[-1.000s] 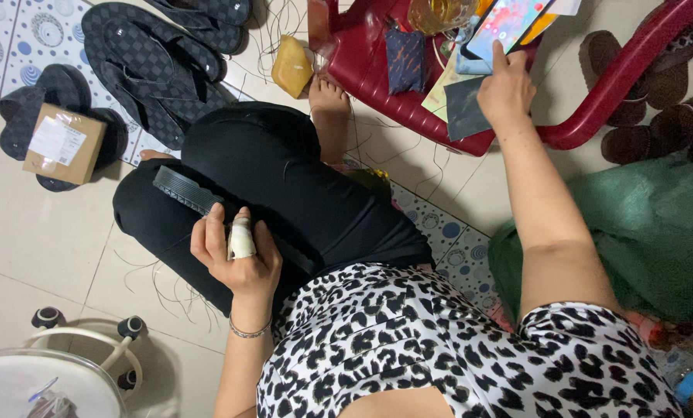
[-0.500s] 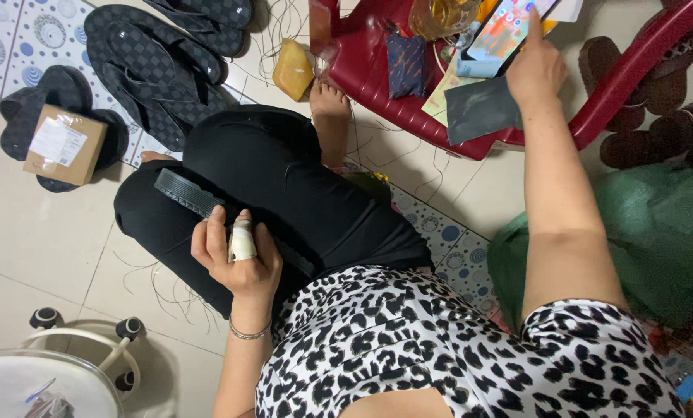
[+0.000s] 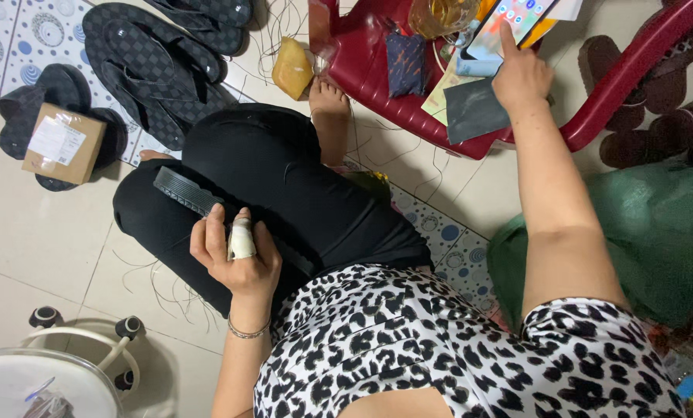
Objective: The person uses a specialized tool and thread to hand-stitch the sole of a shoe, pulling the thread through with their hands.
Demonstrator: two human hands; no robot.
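Right hand (image 3: pixel 521 76) — forefinger out — touches phone (image 3: pixel 509 23).

I sit on the floor (image 3: pixel 44 240) with my legs crossed. My left hand (image 3: pixel 234 255) rests on my lap and its grip is closed on a black ribbed strap (image 3: pixel 188 193); one finger has white tape on it. My right hand (image 3: pixel 521 77) reaches out, and one finger touches a phone screen (image 3: pixel 509 19) on the red plastic chair (image 3: pixel 377 85). Black sandals (image 3: pixel 153 62) lie nearby.

Leopard-print top (image 3: pixel 455 348), black trousers (image 3: pixel 284 193), wrist bangle (image 3: pixel 247 333), bandaged finger (image 3: pixel 242 240).
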